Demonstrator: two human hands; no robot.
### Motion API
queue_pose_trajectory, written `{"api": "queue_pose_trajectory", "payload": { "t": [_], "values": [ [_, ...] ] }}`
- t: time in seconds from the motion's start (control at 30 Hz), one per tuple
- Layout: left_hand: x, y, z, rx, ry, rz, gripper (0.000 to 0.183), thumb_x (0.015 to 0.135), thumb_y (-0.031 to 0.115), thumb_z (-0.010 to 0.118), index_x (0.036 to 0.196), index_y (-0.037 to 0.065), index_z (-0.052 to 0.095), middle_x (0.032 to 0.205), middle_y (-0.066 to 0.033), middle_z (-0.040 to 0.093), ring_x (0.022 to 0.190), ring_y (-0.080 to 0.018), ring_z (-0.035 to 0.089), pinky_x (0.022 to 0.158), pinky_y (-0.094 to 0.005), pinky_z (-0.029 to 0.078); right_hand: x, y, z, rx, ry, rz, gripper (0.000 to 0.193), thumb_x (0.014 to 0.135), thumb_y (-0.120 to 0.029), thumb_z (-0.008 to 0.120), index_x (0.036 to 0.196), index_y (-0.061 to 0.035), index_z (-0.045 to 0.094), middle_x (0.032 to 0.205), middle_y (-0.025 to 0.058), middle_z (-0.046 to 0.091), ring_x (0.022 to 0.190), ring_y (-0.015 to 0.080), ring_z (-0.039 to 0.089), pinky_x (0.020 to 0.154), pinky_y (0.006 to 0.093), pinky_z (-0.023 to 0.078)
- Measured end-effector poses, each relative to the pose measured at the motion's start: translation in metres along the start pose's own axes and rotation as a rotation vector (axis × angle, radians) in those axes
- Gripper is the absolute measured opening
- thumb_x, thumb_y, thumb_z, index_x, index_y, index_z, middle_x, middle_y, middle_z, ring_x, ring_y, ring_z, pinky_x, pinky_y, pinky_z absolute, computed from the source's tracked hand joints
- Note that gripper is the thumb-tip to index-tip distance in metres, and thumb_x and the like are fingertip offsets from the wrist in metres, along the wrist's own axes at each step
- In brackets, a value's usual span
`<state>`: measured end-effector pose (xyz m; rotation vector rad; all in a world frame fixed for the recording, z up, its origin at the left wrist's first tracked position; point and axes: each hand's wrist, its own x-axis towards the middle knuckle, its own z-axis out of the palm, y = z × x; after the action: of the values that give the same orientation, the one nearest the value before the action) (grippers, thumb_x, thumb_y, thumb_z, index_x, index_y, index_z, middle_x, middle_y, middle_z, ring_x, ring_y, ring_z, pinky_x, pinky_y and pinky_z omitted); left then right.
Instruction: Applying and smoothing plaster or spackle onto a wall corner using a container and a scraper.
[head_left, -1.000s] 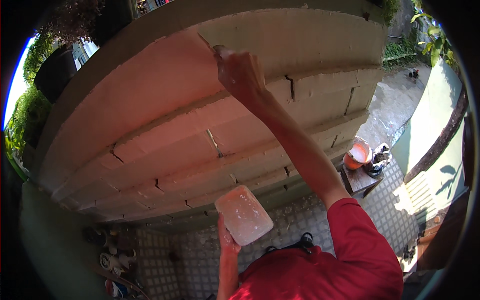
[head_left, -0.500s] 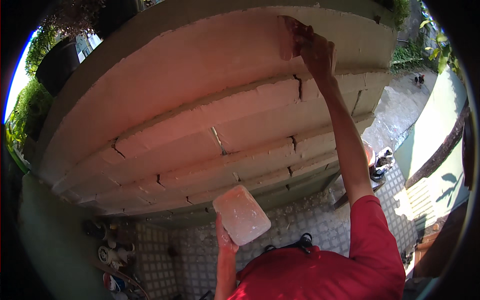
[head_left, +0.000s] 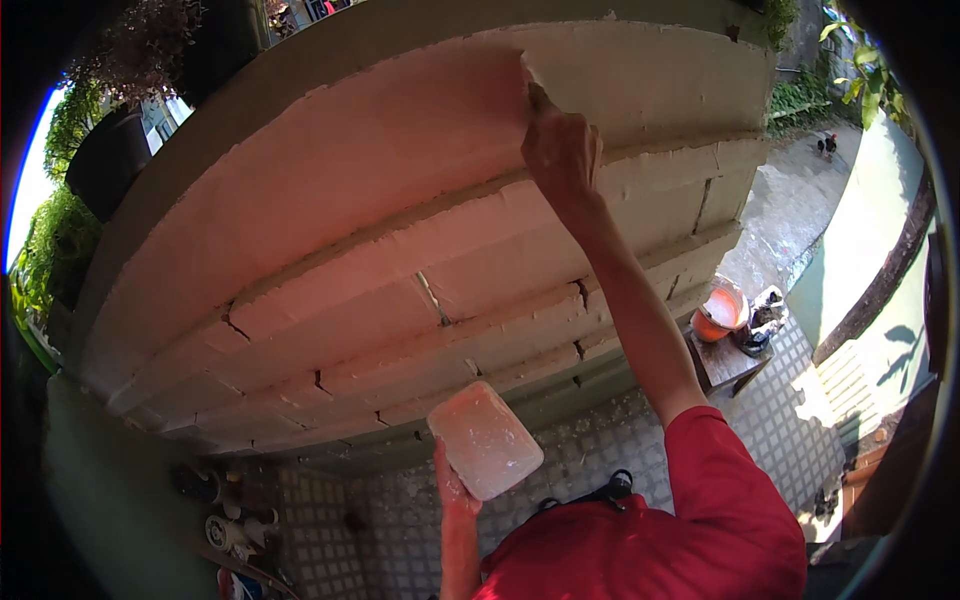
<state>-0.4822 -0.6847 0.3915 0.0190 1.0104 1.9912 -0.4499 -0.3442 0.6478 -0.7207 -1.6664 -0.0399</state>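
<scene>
My right hand is raised to the upper band of a pale plastered wall. Its fingers are closed on a putty knife, whose thin blade shows nearly edge-on against the plaster; most of the handle is hidden by the fingers. Below, my left hand holds up a rectangular plastic tub with rounded corners and white smears, gripped along its lower left side. The tub is apart from the wall. Lower down, the wall has stepped ledges and dark vertical gaps.
An orange bucket stands on a small table at the right, beside a bundled bag. Potted plants line the wall's top left. Several containers sit at the lower left. Tiled floor lies below.
My right hand has moved left and down along the upper wall with the putty knife, which has turned from broadside to nearly edge-on. The bucket has come into fuller view. The tub stays almost in place.
</scene>
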Motion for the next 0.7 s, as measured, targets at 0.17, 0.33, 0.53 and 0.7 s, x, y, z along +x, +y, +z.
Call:
{"api": "queue_pose_trajectory", "payload": {
  "t": [0.17, 0.33, 0.53, 0.7],
  "values": [
    [-0.003, 0.003, 0.007, 0.034, 0.012, 0.027, 0.061, 0.094, 0.053, 0.047, 0.138, 0.01, 0.043, 0.131, -0.0073, 0.055, 0.115, -0.0268, 0.058, 0.095, -0.043, 0.05, -0.025, -0.065, 0.009, 0.174, -0.202, -0.146, 0.03, 0.086, -0.007, 0.051, 0.113, -0.0098, 0.064, 0.067, 0.0237, 0.059, 0.062, 0.0415, 0.061, 0.056, 0.0502, 0.048],
    [-0.001, 0.001, 0.006, -0.007, -0.035, -0.011, 0.061, 0.094, 0.052, 0.047, 0.138, 0.01, 0.043, 0.13, -0.0074, 0.056, 0.115, -0.0269, 0.058, 0.096, -0.0431, 0.05, 0.015, 0.038, -0.034, 0.071, 0.061, 0.142, 0.028, 0.083, -0.005, 0.054, 0.109, -0.0075, 0.065, 0.064, 0.0237, 0.06, 0.061, 0.042, 0.062, 0.055, 0.0489, 0.05],
    [0.002, 0.0, 0.011, -0.049, -0.076, -0.031, 0.058, 0.095, 0.049, 0.048, 0.138, 0.01, 0.044, 0.13, -0.0074, 0.056, 0.114, -0.027, 0.058, 0.095, -0.0434, 0.05, -0.011, 0.025, 0.001, 0.005, 0.057, 0.084, 0.033, 0.086, -0.01, 0.052, 0.118, -0.0103, 0.061, 0.062, 0.0223, 0.061, 0.061, 0.0432, 0.062, 0.056, 0.0515, 0.05],
    [0.005, -0.001, 0.017, -0.074, -0.099, -0.041, 0.054, 0.096, 0.047, 0.047, 0.136, 0.011, 0.046, 0.129, -0.0072, 0.057, 0.112, -0.0264, 0.06, 0.093, -0.043, 0.052, -0.031, -0.065, 0.031, 0.244, -0.026, -0.129, 0.034, 0.079, 0.0, 0.053, 0.111, -0.0046, 0.065, 0.079, 0.0257, 0.061, 0.071, 0.0441, 0.062, 0.058, 0.0505, 0.049]
  ]
}}
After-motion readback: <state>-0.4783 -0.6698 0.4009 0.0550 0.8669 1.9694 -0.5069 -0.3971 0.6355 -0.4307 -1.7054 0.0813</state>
